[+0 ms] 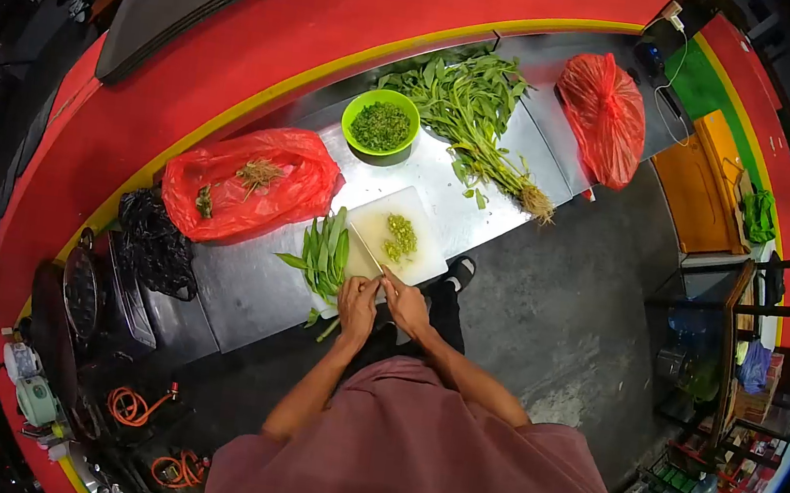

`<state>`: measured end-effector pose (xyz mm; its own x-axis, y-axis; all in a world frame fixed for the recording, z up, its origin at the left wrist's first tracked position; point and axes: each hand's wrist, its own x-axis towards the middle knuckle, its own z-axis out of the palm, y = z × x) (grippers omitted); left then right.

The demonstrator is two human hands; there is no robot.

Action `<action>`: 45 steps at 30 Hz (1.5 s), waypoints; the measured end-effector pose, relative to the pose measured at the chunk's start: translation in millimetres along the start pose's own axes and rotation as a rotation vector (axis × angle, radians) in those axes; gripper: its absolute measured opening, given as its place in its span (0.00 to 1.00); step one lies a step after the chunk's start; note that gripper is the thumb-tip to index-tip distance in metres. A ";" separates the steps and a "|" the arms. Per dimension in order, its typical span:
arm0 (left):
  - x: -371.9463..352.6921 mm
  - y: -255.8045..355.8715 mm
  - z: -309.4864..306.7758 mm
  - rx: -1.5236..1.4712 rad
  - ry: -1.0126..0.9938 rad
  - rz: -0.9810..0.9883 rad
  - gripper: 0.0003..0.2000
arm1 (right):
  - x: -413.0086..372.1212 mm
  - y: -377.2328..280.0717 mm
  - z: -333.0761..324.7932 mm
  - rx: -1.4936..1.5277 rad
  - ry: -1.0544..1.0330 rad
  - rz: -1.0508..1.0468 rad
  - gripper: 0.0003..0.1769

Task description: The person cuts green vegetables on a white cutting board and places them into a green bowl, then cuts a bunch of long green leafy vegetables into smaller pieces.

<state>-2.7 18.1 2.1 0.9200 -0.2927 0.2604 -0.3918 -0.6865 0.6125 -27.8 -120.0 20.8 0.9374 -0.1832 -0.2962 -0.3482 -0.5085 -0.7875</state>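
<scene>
My right hand (405, 304) is closed around the handle of a knife (368, 247), whose thin blade points away from me over the left part of the white cutting board (425, 255). Close beside it, my left hand (357, 308) has its fingers bent and pressed together at the board's near edge; what they hold, if anything, is hidden. Chopped green pieces (401, 238) lie in a small heap on the board. Long leafy greens (321, 256) rest against the board's left side, next to my left hand, with a stem (328, 329) sticking out toward me.
Beyond the board, a lime-green bowl (411, 139) holds chopped greens, beside a large rooted bunch of greens (464, 108). An opened red plastic bag (258, 207) with root scraps lies left, near a black bag (154, 239). A tied red bag (603, 114) sits at the right.
</scene>
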 end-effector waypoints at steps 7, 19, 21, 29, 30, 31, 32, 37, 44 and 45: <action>-2.2 -9.2 5.6 -0.156 -0.061 -0.103 0.12 | -0.5 -3.6 -18.2 0.094 0.082 0.095 0.25; 23.6 -10.4 -2.6 -0.112 -0.125 -0.056 0.10 | -24.0 5.1 -15.6 0.158 -0.012 0.057 0.25; 21.5 -8.2 -4.6 -0.095 -0.126 -0.042 0.10 | -26.5 8.2 -13.2 0.142 -0.015 0.072 0.25; 22.8 -2.2 -6.6 -0.101 -0.094 -0.031 0.09 | -24.0 5.9 -12.7 0.141 -0.005 0.058 0.25; 21.7 -3.9 -5.9 -0.100 -0.097 -0.030 0.09 | -24.3 4.1 -14.4 0.154 -0.035 0.093 0.25; 19.8 -5.5 -5.4 -0.101 -0.090 -0.021 0.09 | -26.2 1.3 -16.2 0.167 -0.064 0.129 0.25; 20.5 -7.0 -3.8 -0.102 -0.080 -0.010 0.09 | -24.9 1.7 -16.0 0.168 -0.062 0.129 0.25; 20.3 -6.6 -4.3 -0.115 -0.090 -0.013 0.09 | -19.7 7.1 -10.4 0.102 -0.050 0.072 0.26; 17.8 -6.1 -3.1 -0.092 -0.094 0.007 0.09 | -10.9 5.3 -4.5 0.116 -0.002 0.024 0.25; 17.6 -6.5 -2.8 -0.112 -0.087 -0.005 0.09 | -12.4 5.5 -3.4 0.085 -0.007 0.029 0.25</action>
<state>16.1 19.3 4.9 0.9165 -0.3497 0.1945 -0.3804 -0.6110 0.6942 -41.2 -123.4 21.9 0.9270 -0.1911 -0.3227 -0.3745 -0.4300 -0.8215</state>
